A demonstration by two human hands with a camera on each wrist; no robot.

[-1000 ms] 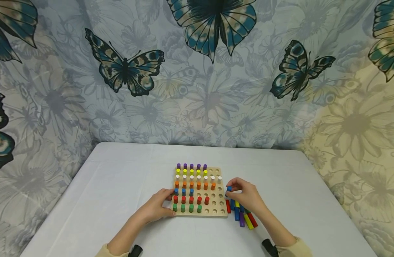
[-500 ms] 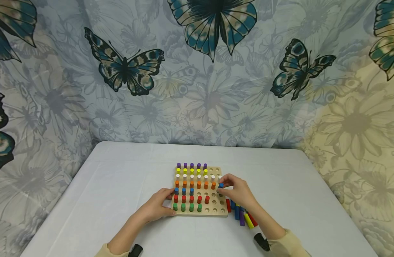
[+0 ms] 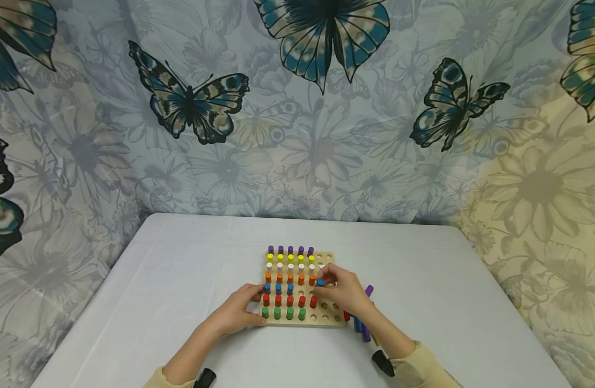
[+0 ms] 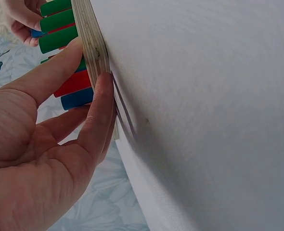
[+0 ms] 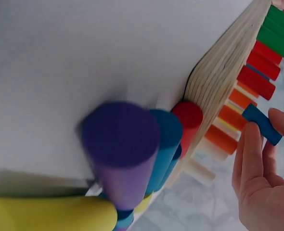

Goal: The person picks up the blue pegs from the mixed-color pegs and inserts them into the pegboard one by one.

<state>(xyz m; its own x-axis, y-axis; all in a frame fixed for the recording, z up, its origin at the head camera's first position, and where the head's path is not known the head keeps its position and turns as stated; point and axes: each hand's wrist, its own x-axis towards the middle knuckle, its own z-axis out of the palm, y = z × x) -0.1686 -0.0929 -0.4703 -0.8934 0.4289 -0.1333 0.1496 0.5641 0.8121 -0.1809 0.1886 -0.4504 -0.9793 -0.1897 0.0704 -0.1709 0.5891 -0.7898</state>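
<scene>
A wooden pegboard (image 3: 304,323) lies on the table with rows of upright coloured pegs: purple, yellow, white, orange, blue, red and green. At its left side my left hand (image 3: 236,311) holds the board's edge, thumb near the front corner by the green pegs (image 4: 58,39). Over the blue row, right of its three standing pegs, my right hand (image 3: 343,288) pinches a blue peg (image 5: 262,124) between thumb and fingers. That peg appears tilted and clear of the board in the right wrist view. The hand covers some holes and pegs on the right.
Beside the board's right edge lie loose pegs, partly hidden by the right forearm. Among them are a purple peg (image 5: 120,144), a yellow peg (image 5: 50,213) and a red peg (image 5: 187,114). White cloth (image 3: 191,258) covers the table; a butterfly-patterned backdrop (image 3: 322,161) stands behind.
My right hand has carried the blue peg leftward from beside the board to over the blue row. The left hand stays at the board's left edge.
</scene>
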